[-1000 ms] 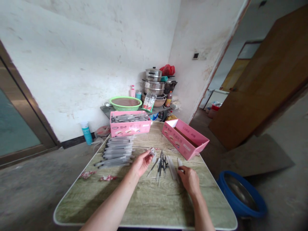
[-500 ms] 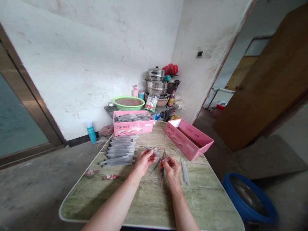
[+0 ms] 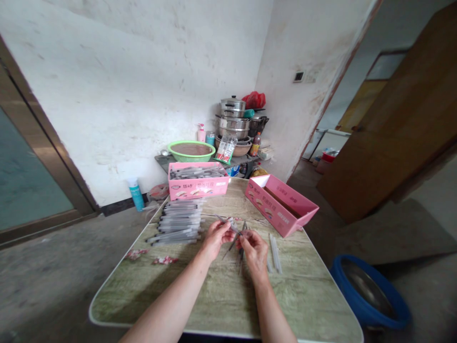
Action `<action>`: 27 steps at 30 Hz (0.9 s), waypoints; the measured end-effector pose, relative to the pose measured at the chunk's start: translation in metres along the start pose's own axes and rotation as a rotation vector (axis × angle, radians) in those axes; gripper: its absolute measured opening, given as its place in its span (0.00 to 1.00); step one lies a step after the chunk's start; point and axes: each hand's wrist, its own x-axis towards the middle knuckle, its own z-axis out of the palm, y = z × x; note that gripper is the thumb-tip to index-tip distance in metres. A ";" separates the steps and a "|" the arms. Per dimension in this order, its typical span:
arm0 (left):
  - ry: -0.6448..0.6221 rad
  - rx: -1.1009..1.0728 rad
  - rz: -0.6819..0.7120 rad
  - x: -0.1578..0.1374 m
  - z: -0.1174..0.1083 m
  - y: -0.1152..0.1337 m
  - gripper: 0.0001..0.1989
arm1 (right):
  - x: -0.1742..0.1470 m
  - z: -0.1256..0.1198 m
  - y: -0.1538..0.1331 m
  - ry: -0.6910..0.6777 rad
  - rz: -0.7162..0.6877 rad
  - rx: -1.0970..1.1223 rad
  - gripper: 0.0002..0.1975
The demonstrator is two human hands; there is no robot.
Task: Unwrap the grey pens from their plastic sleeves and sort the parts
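Note:
My left hand [image 3: 217, 238] is closed on a small bunch of translucent pen barrels [image 3: 233, 226] over the middle of the table. Close beside it, my right hand [image 3: 254, 248] pinches a thin dark pen refill, its tip near the barrels. More dark refills [image 3: 240, 259] lie below and between the hands, partly hidden by the right fingers. A stacked pile of grey translucent pens [image 3: 181, 221] with dark ends lies left of the left hand. Several clear barrels [image 3: 274, 253] rest on the table just right of my right hand.
A pink box full of pens [image 3: 199, 186] stands at the table's back left. Another pink box [image 3: 280, 205] sits tilted at the right edge. Behind are a green basin [image 3: 191, 151] and stacked pots [image 3: 233, 119]. A blue tub [image 3: 371, 293] stands on the floor at right.
My hands have come slightly closer together, and the barrels in my left hand now reach toward my right fingertips. The boxes and piles stay where they were.

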 end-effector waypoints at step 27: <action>-0.031 0.127 0.073 -0.006 0.005 0.003 0.21 | -0.004 -0.001 -0.003 0.020 0.031 -0.058 0.15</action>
